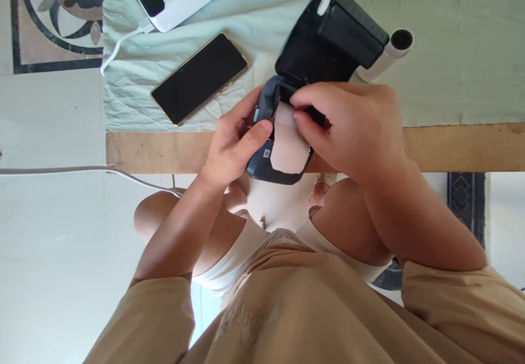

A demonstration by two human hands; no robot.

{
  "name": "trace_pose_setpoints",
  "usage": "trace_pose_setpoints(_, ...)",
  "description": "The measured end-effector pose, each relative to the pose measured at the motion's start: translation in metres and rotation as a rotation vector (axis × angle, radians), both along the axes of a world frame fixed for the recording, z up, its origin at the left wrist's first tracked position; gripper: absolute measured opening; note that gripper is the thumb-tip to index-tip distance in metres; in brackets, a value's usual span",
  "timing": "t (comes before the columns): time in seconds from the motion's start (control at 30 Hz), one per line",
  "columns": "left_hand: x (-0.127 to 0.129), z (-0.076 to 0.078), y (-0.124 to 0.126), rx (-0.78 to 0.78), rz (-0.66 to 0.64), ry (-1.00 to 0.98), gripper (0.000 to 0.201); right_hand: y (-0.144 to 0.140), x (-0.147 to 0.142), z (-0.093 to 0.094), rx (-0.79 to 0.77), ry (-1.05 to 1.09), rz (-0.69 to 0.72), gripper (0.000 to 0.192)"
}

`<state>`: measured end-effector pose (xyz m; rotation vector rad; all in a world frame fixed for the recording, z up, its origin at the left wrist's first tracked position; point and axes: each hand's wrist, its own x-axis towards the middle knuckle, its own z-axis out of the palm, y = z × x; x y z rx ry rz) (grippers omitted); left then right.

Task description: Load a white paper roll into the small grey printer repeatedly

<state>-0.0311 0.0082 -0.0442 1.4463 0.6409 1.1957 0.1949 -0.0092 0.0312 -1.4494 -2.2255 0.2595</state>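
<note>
Both hands, left hand and right hand, grip the open printer, hiding its paper slot.

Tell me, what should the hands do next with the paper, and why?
Probably draw the paper a bit further out over the printer's front edge. The lid stands open, the right hand pinches the paper's top end, and the left hand steadies the body, so the strip looks ready to straighten.

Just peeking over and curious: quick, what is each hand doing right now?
Left hand: closed around the small printer, thumb on its front.
Right hand: fingertips pinched on the paper strip at the printer's open lid.
</note>
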Motion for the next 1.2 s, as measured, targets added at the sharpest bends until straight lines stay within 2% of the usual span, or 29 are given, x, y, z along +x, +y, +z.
trace_pose_setpoints(0.1,0.000,0.007,-0.005,-0.051,0.027,0.060,0.063,-0.005,0.002,0.005,-0.125,-0.128,0.002,0.022)
trace_pose_setpoints(0.17,0.000,0.012,-0.006,-0.087,0.030,0.093,0.063,-0.006,0.002,0.008,-0.207,-0.079,0.034,0.028)
trace_pose_setpoints(0.27,0.001,0.017,-0.006,-0.115,0.004,0.088,0.055,-0.006,0.002,0.010,-0.349,0.219,0.065,0.035)
trace_pose_setpoints(0.43,0.008,0.019,-0.003,-0.125,-0.033,-0.110,0.040,-0.002,0.009,0.018,-0.504,0.791,0.065,0.042)
trace_pose_setpoints(0.53,0.010,0.020,-0.003,-0.204,-0.015,-0.148,0.035,0.006,0.017,0.020,-0.607,1.184,-0.078,0.045)
trace_pose_setpoints(0.63,0.009,0.017,-0.003,-0.308,0.048,-0.174,0.036,0.013,0.023,0.014,-0.711,1.298,-0.258,0.049)
trace_pose_setpoints(0.67,0.008,0.015,-0.003,-0.341,0.077,-0.181,0.037,0.015,0.025,0.009,-0.693,1.297,-0.302,0.048)
trace_pose_setpoints(0.73,0.006,0.011,-0.001,-0.393,0.116,-0.178,0.038,0.015,0.027,-0.003,-0.557,1.210,-0.332,0.042)
trace_pose_setpoints(0.83,0.006,0.007,0.000,-0.400,0.125,-0.179,0.038,0.013,0.033,-0.018,-0.328,0.822,-0.244,0.030)
trace_pose_setpoints(0.93,0.009,0.008,-0.001,-0.345,0.120,-0.187,0.038,0.012,0.042,-0.022,-0.193,0.510,-0.154,0.027)
trace_pose_setpoints(1.03,0.011,0.009,-0.002,-0.261,0.116,-0.192,0.037,0.014,0.050,-0.019,-0.147,0.364,-0.145,0.032)
trace_pose_setpoints(1.2,0.010,0.007,-0.002,-0.226,0.093,-0.187,0.035,0.023,0.052,-0.023,-0.213,0.146,-0.245,0.040)
